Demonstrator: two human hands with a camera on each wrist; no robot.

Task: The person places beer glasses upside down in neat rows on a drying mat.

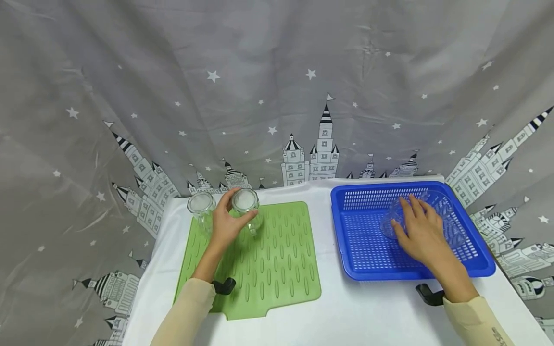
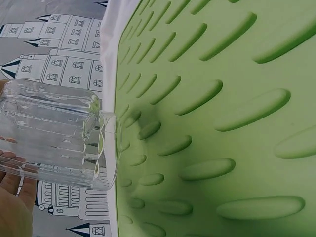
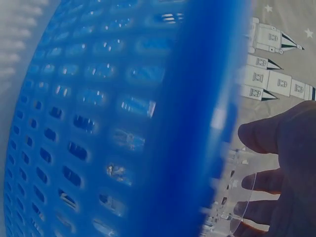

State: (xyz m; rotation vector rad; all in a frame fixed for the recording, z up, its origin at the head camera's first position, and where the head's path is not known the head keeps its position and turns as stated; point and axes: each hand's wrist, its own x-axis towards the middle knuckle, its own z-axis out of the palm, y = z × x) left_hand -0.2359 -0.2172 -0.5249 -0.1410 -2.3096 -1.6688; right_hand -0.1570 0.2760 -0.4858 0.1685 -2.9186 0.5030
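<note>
The left hand (image 1: 226, 225) curls round an upturned mug (image 1: 245, 200) at the far edge of the green mat (image 1: 281, 262), apparently placing it; the right hand (image 1: 421, 234) spreads over glassware (image 1: 452, 227) in a basket (image 1: 339, 235) right of the mat. A level release seems called for next.

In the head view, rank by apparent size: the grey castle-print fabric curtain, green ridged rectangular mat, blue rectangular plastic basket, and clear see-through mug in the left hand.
1. Grey curtain
2. Green mat and blue basket: too alike to rank
3. Clear mug in the left hand
</note>
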